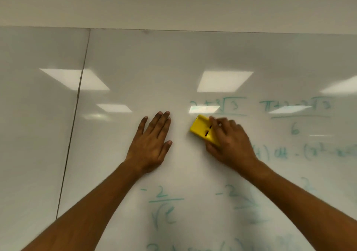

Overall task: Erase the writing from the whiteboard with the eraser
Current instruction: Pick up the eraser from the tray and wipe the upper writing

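Note:
A glossy whiteboard [135,61] fills the view, with green maths writing [297,113] at the right and more green writing [164,202] lower down. My right hand [229,140] grips a yellow eraser [201,129] and presses it against the board just below the upper line of formulas. My left hand [150,142] lies flat on the board, fingers spread, a little left of the eraser. The patch between and above the hands shows no writing.
A vertical seam [77,105] separates this panel from another whiteboard panel [34,115] on the left. The board's top edge [193,30] meets a plain wall [173,3]. Ceiling lights reflect on the surface.

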